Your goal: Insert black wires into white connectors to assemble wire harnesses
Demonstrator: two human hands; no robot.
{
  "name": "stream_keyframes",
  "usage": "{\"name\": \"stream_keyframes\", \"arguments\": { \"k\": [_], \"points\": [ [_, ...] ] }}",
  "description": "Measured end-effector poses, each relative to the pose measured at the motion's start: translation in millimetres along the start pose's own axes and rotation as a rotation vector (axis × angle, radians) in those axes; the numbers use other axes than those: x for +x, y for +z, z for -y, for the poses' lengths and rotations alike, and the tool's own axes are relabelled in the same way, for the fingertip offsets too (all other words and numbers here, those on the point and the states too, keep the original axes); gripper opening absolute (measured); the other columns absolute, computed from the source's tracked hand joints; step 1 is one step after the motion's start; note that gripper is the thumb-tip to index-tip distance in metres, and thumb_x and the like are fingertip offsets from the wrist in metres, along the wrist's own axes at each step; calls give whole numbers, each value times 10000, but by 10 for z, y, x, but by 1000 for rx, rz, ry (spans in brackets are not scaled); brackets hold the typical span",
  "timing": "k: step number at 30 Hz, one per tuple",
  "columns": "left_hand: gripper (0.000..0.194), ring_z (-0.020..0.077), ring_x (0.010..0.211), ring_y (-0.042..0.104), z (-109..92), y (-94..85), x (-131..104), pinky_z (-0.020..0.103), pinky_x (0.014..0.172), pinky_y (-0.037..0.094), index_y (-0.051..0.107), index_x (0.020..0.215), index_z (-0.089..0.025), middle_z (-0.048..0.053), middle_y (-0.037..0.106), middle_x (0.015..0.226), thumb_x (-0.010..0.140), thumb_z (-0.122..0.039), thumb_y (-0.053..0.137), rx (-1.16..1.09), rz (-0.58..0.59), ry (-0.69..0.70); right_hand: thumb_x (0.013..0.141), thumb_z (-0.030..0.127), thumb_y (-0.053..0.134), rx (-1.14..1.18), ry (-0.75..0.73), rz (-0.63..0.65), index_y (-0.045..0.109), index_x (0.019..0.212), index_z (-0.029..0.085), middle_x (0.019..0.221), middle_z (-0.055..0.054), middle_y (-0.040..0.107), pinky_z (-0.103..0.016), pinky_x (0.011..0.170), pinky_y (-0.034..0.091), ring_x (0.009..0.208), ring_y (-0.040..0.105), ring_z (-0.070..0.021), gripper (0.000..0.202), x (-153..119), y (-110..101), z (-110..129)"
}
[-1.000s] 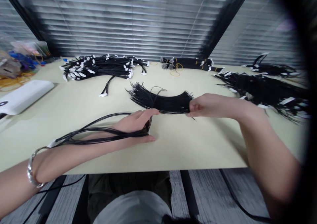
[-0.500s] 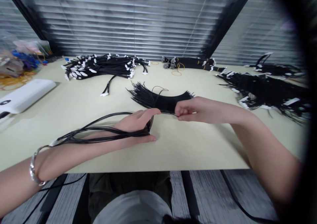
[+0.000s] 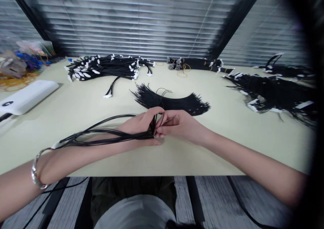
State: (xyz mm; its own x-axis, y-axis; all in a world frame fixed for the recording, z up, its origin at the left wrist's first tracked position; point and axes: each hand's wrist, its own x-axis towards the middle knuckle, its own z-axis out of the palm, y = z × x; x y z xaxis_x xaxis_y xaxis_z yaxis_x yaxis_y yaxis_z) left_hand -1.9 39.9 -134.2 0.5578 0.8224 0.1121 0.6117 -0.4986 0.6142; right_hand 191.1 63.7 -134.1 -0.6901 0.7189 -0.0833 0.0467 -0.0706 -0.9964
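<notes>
Looped black wires lie along my left forearm, their near ends gathered in my left hand, which is closed around them. A white connector shows at the wires' far end, close to the silver bracelet on my wrist. My right hand meets the left one fingertip to fingertip, pinching a thin black wire at the gathered ends. Its tip is hidden among the fingers. Just beyond both hands, a fanned bundle of loose black wires rests on the table.
Black cables with white connectors are heaped at the back left, and more wires at the right. Banded wire bundles lie by the blinds. A white power bank and yellow rubber bands are at the left. The table ends near my lap.
My right hand has moved left from the loose wire bundle to my left hand, bringing a wire with it. My left hand has stayed nearly in place.
</notes>
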Motion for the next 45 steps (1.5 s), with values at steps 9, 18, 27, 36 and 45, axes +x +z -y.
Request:
{"name": "stream_keyframes", "arguments": {
  "k": [9, 18, 27, 36, 45],
  "points": [
    [753, 171, 714, 575, 30, 9, 1, 271, 587, 451, 267, 1285, -261, 14, 551, 914, 670, -396, 680, 26, -6, 26, 660, 324, 730, -173, -32, -86, 610, 740, 165, 791, -20, 649, -300, 713, 494, 752, 614, -146, 215, -11, 32, 11],
    [700, 178, 764, 583, -44, -47, -8, 271, 620, 453, 268, 1280, -244, 29, 564, 957, 705, -362, 649, 26, 31, 19, 736, 316, 657, -345, -128, -115, 603, 744, 186, 783, -8, 643, -292, 700, 494, 746, 606, -144, 141, -39, 36, -12],
    [797, 182, 738, 611, 13, 26, -2, 270, 614, 464, 221, 1322, -253, 2, 586, 877, 680, -383, 676, -12, -9, 11, 749, 287, 633, -459, -159, -177, 578, 686, 195, 767, -12, 660, -283, 633, 481, 688, 609, -146, 125, -62, 163, -46],
    [808, 187, 753, 624, 0, 28, -3, 270, 624, 469, 207, 1335, -244, 1, 600, 861, 679, -346, 668, -15, -14, -2, 779, 269, 596, -509, -161, -161, 572, 698, 199, 757, 1, 656, -267, 617, 452, 681, 598, -135, 110, -48, 214, -76],
    [762, 178, 723, 608, 5, 30, -30, 277, 609, 470, 222, 1325, -246, -5, 572, 849, 703, -308, 657, -14, -81, 10, 820, 276, 564, -479, -208, -105, 486, 742, 192, 728, 17, 579, -245, 599, 416, 665, 540, -111, 138, -46, 205, -68]
  ]
}}
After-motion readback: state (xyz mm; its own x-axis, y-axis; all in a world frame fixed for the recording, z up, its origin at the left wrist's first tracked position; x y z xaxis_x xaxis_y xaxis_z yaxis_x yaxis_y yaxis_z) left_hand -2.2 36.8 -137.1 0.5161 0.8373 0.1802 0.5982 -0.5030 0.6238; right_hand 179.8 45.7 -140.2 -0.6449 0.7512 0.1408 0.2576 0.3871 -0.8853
